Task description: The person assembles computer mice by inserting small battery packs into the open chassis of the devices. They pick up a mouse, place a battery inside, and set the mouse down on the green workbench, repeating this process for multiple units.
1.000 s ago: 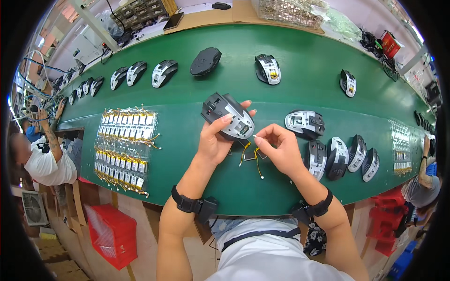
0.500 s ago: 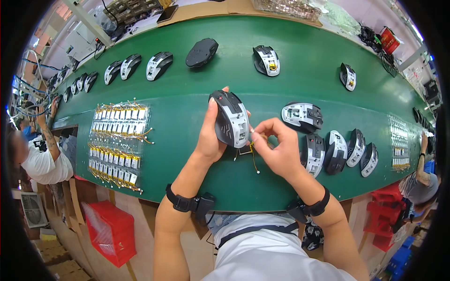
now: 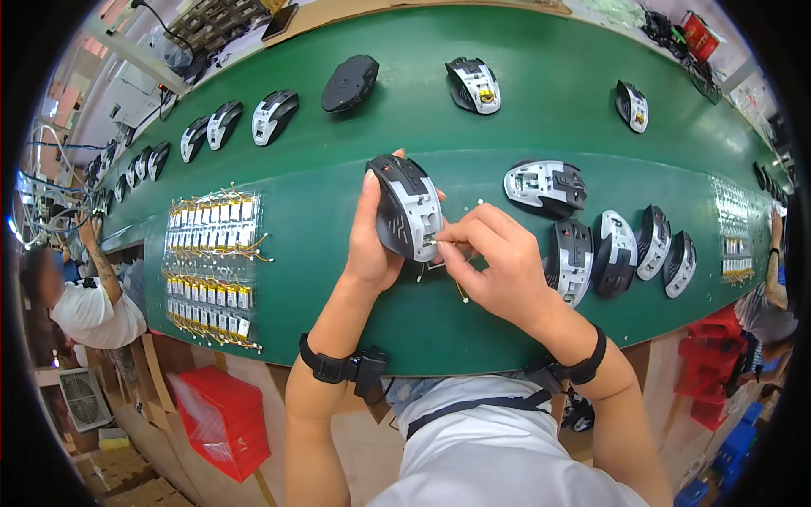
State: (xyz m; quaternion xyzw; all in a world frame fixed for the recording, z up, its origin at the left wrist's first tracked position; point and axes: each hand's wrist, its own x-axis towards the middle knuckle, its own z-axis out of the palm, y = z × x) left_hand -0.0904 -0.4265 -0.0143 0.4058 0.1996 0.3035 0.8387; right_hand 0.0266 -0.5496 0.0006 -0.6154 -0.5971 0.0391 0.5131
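My left hand (image 3: 372, 245) is closed around a black-and-white computer mouse (image 3: 409, 209), held tilted above the green table with its open compartment showing. At the lower end of that compartment, my right hand (image 3: 504, 260) pinches a small wire plug (image 3: 437, 242) with thumb and forefinger. The plug touches the opening or lies right against it; whether it is seated cannot be made out. A thin wire (image 3: 461, 291) with a pale end hangs below the right fingers. What it joins to is mostly hidden behind the mouse and hand.
Clear trays of small batteries (image 3: 211, 221) with wires lie at left. Several open mice (image 3: 615, 249) sit beside my right hand, and one mouse (image 3: 545, 188) lies beyond it. More mice (image 3: 473, 86) line the far table (image 3: 557, 80). A co-worker (image 3: 95, 308) is at left, another (image 3: 764, 296) at right.
My right hand has moved left and brought the plug from beside the mouse to its opening. The dark piece with a wire beneath the mouse is now mostly covered. The view has shifted slightly.
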